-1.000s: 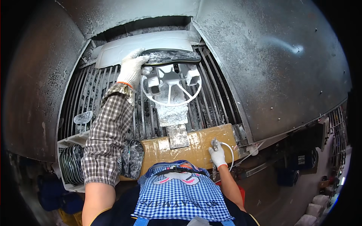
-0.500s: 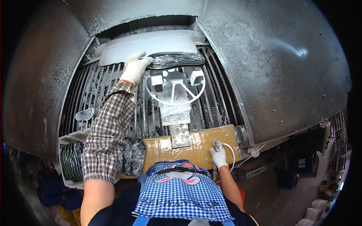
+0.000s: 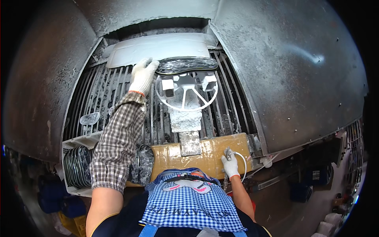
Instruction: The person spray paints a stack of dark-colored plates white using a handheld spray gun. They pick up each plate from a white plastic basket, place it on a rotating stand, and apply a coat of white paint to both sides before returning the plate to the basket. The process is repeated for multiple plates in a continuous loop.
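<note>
My left hand [image 3: 143,77], in a white knit glove, has its fingers closed at the left end of a black shoe sole [image 3: 187,65] covered with shiny, wrinkled clear film. The sole lies crosswise at the far side of a white spoked wheel stand [image 3: 184,107], above its upright blocks. At the front right, my gloved right hand [image 3: 229,165] is wrapped round a metal spray gun [image 3: 228,153] with a thin white hose [image 3: 244,162]. The gun is over the brown, tape-covered board [image 3: 213,152]. My left thumb's contact with the sole is partly hidden.
Metal walls [image 3: 292,71] enclose a slatted grate [image 3: 92,96]. A white panel [image 3: 158,49] lies at the back. Front left, a white crate [image 3: 71,142] holds several dark soles [image 3: 79,166]; more film-covered soles [image 3: 145,164] lie beside my left sleeve. A small clear piece [image 3: 90,118] rests on the grate.
The whole view has shifted slightly. My left fingers have drawn closer together at the sole's end, and the sole's angle differs a little. My right hand keeps its hold on the spray gun.
</note>
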### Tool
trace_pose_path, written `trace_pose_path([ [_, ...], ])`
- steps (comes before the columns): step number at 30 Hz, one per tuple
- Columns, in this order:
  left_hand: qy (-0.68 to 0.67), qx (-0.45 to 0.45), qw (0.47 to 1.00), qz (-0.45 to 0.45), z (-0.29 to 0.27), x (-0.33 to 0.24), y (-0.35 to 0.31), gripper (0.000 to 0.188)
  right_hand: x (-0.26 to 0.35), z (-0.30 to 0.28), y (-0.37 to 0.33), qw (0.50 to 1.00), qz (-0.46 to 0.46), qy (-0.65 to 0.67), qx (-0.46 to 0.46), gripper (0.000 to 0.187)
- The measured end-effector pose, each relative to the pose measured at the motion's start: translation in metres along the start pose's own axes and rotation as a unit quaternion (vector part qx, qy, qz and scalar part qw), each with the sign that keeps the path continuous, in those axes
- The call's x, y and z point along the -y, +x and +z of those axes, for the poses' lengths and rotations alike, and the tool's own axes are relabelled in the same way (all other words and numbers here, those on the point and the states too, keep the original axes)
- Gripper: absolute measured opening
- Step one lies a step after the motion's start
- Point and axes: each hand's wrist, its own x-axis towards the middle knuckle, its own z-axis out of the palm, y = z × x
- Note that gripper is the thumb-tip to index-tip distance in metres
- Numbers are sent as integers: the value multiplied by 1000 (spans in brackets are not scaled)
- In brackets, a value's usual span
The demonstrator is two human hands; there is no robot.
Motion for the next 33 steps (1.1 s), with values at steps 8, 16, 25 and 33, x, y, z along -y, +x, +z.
trace_pose_path([
  [8, -208, -78, 961, -162, 5, 75, -85, 51, 40, -13, -9, 986, -106, 124, -47, 68],
  [16, -415, 177, 869, -202, 37, 91, -157, 46, 207, -42, -36, 920, -274, 276, 56, 71],
  [25, -526, 211, 802, -189, 52, 96, -157, 48, 327, -29, -87, 836, -348, 359, 227, 65],
  [33, -491, 222, 813, -221, 61, 113, -159, 40, 347, -14, -87, 827, -396, 338, 212, 58],
])
